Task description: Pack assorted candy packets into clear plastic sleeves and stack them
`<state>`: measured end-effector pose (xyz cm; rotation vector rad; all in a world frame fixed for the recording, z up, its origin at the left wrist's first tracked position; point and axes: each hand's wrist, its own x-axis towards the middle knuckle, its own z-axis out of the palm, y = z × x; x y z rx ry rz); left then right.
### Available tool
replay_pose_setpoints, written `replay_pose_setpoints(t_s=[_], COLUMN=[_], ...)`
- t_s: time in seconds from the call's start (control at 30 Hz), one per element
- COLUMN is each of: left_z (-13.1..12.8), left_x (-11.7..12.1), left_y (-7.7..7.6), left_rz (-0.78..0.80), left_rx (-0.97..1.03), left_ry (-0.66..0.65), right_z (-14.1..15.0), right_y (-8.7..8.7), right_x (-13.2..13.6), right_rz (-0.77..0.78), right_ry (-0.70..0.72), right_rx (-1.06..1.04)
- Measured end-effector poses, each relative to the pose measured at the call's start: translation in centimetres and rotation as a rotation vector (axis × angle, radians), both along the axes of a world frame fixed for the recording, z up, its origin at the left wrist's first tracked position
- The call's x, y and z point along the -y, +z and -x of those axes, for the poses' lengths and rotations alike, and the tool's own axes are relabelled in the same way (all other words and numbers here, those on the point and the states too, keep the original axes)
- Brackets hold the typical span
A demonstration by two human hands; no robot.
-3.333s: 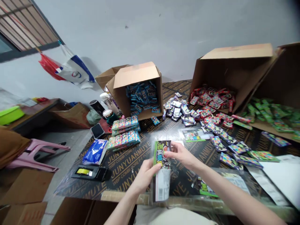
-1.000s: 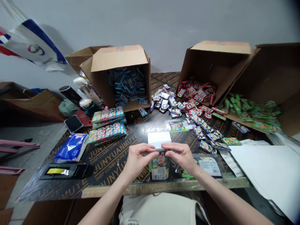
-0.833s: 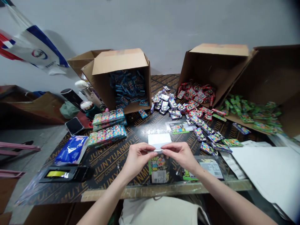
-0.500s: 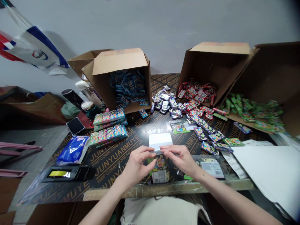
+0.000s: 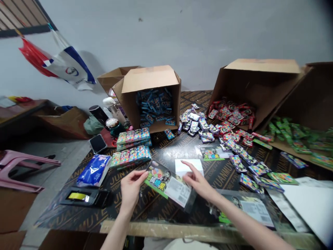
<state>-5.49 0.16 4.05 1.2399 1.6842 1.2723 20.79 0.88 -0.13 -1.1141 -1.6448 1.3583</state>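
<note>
A flat printed packet (image 5: 158, 177), dark with a green band and a pale label, is tilted in front of me. My left hand (image 5: 130, 189) pinches its upper left corner between thumb and fingers. Over the packet's right side is my right hand (image 5: 200, 182), its index finger stretched out and the others loosely bent. These fingertips are close to the packet's edge and to a white folded card (image 5: 188, 166) behind it; whether they touch cannot be made out. Similar flat packets, one behind (image 5: 212, 152) and one under my right forearm (image 5: 251, 210), lie on the table.
Cartons hold blue packs (image 5: 156, 104), red packs (image 5: 234, 113) and green packs (image 5: 291, 135). Loose purple packs (image 5: 194, 121) spill between them. Stacked bundles (image 5: 132, 154), a blue pouch (image 5: 93, 170), a phone (image 5: 97, 143) and a black tape dispenser (image 5: 84, 197) are left. White sheets (image 5: 301, 198) lie right.
The packet has swung from upright under both hands to a sideways tilt. My left hand has moved left to its corner; my right hand has parted from the left. The view has shifted left and up.
</note>
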Motion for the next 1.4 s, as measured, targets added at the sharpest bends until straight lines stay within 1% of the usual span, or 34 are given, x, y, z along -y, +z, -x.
replay_pose_setpoints(t_s=[0.03,0.07,0.1,0.13,0.17,0.2,0.23,0.27,0.33,0.37,0.4,0.43,0.47,0.53,0.6,0.63,0.7,0.73,0.8,0.87,0.93,0.97,1.03,1.1,1.17,1.23,1.3,1.4], left_z=[1.5,2.9,4.2,5.2,5.9,6.2,6.1,5.6,4.0,3.0,2.1,1.2,0.5,-0.5,-1.2,-1.4,-1.8,-1.9,-1.8,-1.3,-0.8,-0.7,-0.7,-1.2,-1.9,-2.5,-3.1,-3.7], left_x=[0.5,1.1,1.8,2.6,3.2,3.6,3.9,3.9,3.5,3.1,2.8,2.5,2.3,2.3,2.5,2.6,2.4,2.1,1.2,0.3,-0.3,-0.4,-0.4,-0.1,0.2,0.4,0.5,0.7], left_y=[-0.8,-1.5,-2.2,-2.7,-3.2,-3.6,-3.9,-4.3,-5.2,-5.6,-6.1,-6.5,-6.8,-6.8,-6.1,-5.5,-4.5,-4.1,-3.8,-3.9,-4.1,-4.1,-3.7,-3.0,-2.3,-1.6,-1.2,-1.0], left_rz=[0.042,0.104,0.160,0.182,0.168,0.129,0.076,0.019,-0.058,-0.064,-0.048,-0.019,0.015,0.070,0.085,0.085,0.081,0.080,0.087,0.091,0.063,0.036,-0.030,-0.080,-0.105,-0.117,-0.130,-0.151], left_rx=[-0.049,-0.144,-0.277,-0.427,-0.553,-0.653,-0.726,-0.772,-0.835,-0.867,-0.907,-0.947,-0.982,-1.010,-0.964,-0.932,-0.895,-0.898,-0.926,-0.933,-0.900,-0.873,-0.809,-0.748,-0.698,-0.664,-0.653,-0.638], left_ry=[0.047,0.055,0.044,0.063,0.071,0.048,-0.021,-0.153,-0.543,-0.733,-0.869,-0.961,-1.007,-1.021,-1.034,-1.018,-0.942,-0.887,-0.780,-0.714,-0.652,-0.622,-0.584,-0.588,-0.619,-0.646,-0.672,-0.723], right_z=[0.3,0.5,0.8,1.1,1.5,1.9,2.3,2.8,3.7,4.1,4.4,4.5,4.6,4.4,3.9,3.6,2.8,2.5,1.8,1.3,0.7,0.5,0.1,-0.3,-0.6,-0.8,-1.0,-1.2], right_y=[0.3,0.6,0.8,0.8,0.8,0.7,0.6,0.4,0.0,-0.3,-0.7,-1.1,-1.6,-2.8,-3.8,-4.1,-4.0,-3.6,-2.3,-0.6,1.0,1.6,2.5,2.8,3.0,3.2,3.5,3.9], right_x=[-2.7,-5.6,-8.7,-11.8,-14.9,-17.8,-20.5,-22.8,-26.4,-27.5,-28.2,-28.3,-28.1,-26.5,-24.2,-23.0,-20.6,-19.5,-17.1,-14.2,-11.0,-9.3,-6.2,-3.9,-2.5,-1.7,-1.3,-1.2], right_rz=[-0.111,-0.241,-0.366,-0.451,-0.500,-0.524,-0.531,-0.535,-0.541,-0.546,-0.554,-0.564,-0.575,-0.596,-0.606,-0.607,-0.602,-0.597,-0.592,-0.591,-0.591,-0.591,-0.599,-0.611,-0.611,-0.589,-0.571,-0.580], right_ry=[0.020,0.031,0.042,0.053,0.068,0.090,0.115,0.143,0.203,0.232,0.258,0.278,0.291,0.291,0.264,0.245,0.192,0.163,0.092,0.035,0.024,0.033,0.062,0.081,0.127,0.196,0.267,0.338], right_rx=[0.080,0.182,0.317,0.476,0.631,0.759,0.824,0.859,0.860,0.858,0.854,0.844,0.830,0.786,0.733,0.706,0.655,0.634,0.560,0.439,0.353,0.348,0.405,0.465,0.498,0.514,0.517,0.503])
